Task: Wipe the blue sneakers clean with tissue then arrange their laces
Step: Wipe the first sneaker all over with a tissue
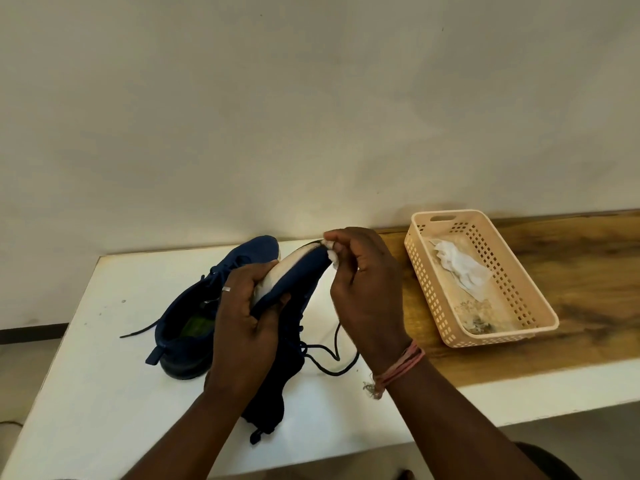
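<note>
Blue sneaker (294,282), lifted over the surface's (104,375) middle, is gripped by the left hand (242,327) while the right hand (363,289) pinches tissue (331,252) at its toe; wiping looks underway, 2nd sneaker (207,306) and laces (332,355) untidied.

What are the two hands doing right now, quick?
Left hand: closed around the lifted blue sneaker, holding it up.
Right hand: pinching a tissue against the sneaker's toe.

Bare white tabletop (104,393) lay open left of the blue mesh sneaker (207,306). On the right, a perforated beige plastic basket (540,306) blocked the wooden counter (588,271).
</note>
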